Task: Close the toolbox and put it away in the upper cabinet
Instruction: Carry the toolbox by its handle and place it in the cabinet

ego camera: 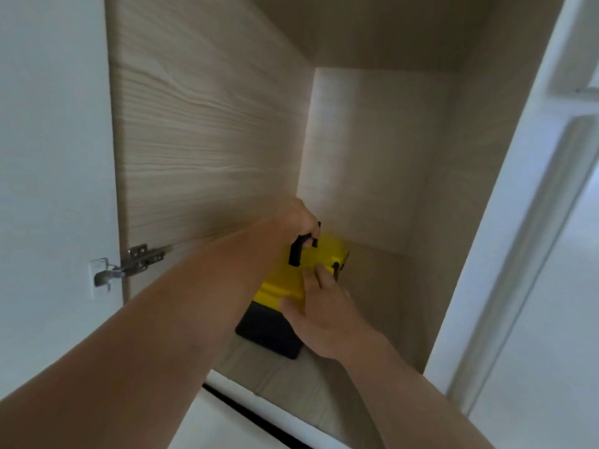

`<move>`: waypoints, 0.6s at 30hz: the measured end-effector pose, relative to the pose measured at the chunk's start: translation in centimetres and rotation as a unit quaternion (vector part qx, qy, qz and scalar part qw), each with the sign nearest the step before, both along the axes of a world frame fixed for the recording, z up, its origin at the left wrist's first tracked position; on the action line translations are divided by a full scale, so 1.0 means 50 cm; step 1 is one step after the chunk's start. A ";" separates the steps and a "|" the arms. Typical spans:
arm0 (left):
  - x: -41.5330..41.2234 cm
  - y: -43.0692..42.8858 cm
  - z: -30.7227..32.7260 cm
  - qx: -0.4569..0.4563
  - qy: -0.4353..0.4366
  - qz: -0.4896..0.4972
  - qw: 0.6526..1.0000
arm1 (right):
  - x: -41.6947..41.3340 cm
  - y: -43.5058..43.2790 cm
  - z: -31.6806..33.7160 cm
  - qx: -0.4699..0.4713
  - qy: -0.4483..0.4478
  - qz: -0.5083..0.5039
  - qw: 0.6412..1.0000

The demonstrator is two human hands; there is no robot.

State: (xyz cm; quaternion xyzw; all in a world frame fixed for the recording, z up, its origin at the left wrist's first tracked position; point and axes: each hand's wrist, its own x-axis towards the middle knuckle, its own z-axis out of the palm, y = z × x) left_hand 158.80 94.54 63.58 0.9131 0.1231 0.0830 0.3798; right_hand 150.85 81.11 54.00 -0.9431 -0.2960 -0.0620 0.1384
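Observation:
The toolbox [285, 283], with a yellow lid and a black base, sits shut on the floor of the open upper cabinet [372, 157]. My left hand [299, 218] reaches in from the lower left and is closed around the black carry handle on top of the lid. My right hand [324, 306] lies flat against the near right side of the toolbox, fingers spread along the lid's edge. The far end of the toolbox points toward the cabinet's back wall.
The light wood left side wall [201, 124] runs close beside my left arm. A metal hinge [136, 260] joins the white open door [48, 157] at the left. A white frame [505, 222] bounds the cabinet on the right. The shelf's front edge [246, 400] lies below my arms.

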 end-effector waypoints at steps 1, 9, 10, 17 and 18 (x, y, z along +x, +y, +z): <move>0.001 0.001 -0.002 0.002 0.000 -0.012 1.000 | 0.002 0.002 -0.001 0.007 0.001 -0.004 1.000; -0.014 0.046 -0.028 0.114 -0.070 -0.024 0.991 | -0.008 0.007 0.002 0.030 0.018 -0.009 0.999; -0.026 0.059 -0.037 0.131 -0.070 -0.021 0.989 | -0.009 0.007 0.003 0.031 0.020 -0.005 0.999; -0.074 0.122 -0.120 0.098 -0.058 -0.012 0.993 | -0.004 0.011 -0.007 0.058 0.004 0.004 0.998; -0.076 0.120 -0.118 0.102 -0.056 -0.015 0.993 | -0.001 0.011 -0.008 0.058 0.003 0.005 0.998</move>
